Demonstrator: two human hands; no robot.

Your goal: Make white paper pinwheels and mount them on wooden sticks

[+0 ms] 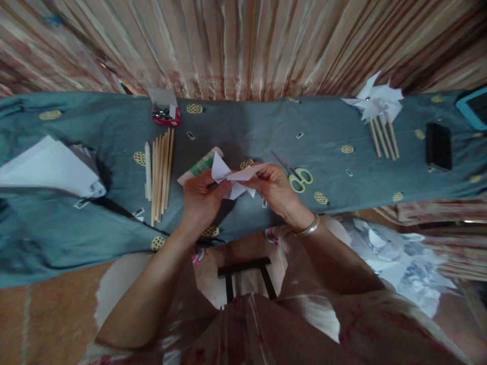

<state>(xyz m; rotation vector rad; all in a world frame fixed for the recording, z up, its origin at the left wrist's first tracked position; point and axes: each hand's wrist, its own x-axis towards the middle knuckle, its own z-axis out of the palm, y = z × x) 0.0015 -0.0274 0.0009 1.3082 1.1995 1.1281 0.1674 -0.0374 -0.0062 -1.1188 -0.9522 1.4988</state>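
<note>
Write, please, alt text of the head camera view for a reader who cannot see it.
A person's left hand and right hand hold a folded white paper above a patterned cloth. Wooden sticks lie to the left; green-handled scissors and white paper pinwheels lie to the right.

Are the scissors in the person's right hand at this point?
No, the scissors lie on the blue-green cloth, while the right hand grips folded white paper.
</note>
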